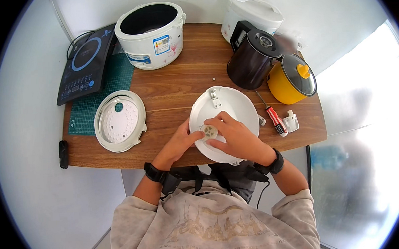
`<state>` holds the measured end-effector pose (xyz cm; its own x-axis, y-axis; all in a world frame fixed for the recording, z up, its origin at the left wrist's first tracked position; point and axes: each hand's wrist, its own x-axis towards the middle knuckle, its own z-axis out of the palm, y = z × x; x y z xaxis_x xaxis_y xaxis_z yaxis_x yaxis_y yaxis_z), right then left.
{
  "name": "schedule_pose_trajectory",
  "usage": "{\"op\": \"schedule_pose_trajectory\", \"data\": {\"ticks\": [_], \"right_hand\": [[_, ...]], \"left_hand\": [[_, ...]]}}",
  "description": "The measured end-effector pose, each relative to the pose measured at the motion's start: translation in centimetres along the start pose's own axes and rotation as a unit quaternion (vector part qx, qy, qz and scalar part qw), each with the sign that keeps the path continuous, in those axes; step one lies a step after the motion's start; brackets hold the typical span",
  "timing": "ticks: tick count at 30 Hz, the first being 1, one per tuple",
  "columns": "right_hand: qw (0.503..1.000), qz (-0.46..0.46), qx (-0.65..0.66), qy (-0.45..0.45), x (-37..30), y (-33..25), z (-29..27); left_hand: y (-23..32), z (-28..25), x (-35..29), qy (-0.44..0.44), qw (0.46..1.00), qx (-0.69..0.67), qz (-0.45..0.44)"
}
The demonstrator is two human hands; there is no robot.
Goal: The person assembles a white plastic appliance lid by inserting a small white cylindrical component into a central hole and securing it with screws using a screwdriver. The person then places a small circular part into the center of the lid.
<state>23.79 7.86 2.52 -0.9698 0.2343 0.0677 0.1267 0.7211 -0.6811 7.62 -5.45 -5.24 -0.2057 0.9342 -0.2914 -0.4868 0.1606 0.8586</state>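
Note:
A white rice cooker lid shell [242, 105] lies with its hollow side up at the table's front edge. Inside it, left of its middle, is a small round slotted plastic piece [209, 132], perhaps a steam vent part. My left hand [179, 142] grips the shell's left rim, its fingers partly hidden beneath, and its thumb presses on the round piece. Fingers and thumb of my right hand [236, 135] close around the same piece from the right. A white hinge-like fitting [215, 98] shows at the shell's far side.
At left are a round inner lid [120, 121], a green cutting mat [82, 113] and a tilted induction cooker [87, 62]. An open rice cooker body [137, 42] stands behind. At right are a dark kettle [253, 58], a yellow pot [284, 85], a screwdriver [276, 119] and a white plastic part [291, 122].

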Motion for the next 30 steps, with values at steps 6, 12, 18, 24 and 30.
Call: {"op": "schedule_pose_trajectory", "data": {"ticks": [6, 12, 18, 24, 30], "right_hand": [[0.999, -0.002, -0.007, 0.034, 0.0, 2.0, 0.3], [0.996, 0.049, 0.073, -0.023, 0.8, 1.6, -0.8], [0.996, 0.041, 0.08, -0.028, 1.0, 1.8, -0.8], [0.996, 0.033, 0.072, -0.043, 1.1, 2.5, -0.9], [0.991, 0.06, 0.089, -0.077, 1.5, 2.1, -1.4]], "left_hand": [[-0.1, 0.0, 0.1, -0.005, 1.0, -0.003, 0.005], [-0.3, -0.1, 0.1, -0.011, 1.0, 0.01, 0.023], [-0.2, 0.0, 0.0, -0.007, 0.998, 0.047, 0.043], [-0.4, -0.3, 0.2, -0.012, 0.998, 0.043, 0.04], [-0.2, -0.2, 0.0, -0.012, 0.998, 0.056, 0.038]]}}
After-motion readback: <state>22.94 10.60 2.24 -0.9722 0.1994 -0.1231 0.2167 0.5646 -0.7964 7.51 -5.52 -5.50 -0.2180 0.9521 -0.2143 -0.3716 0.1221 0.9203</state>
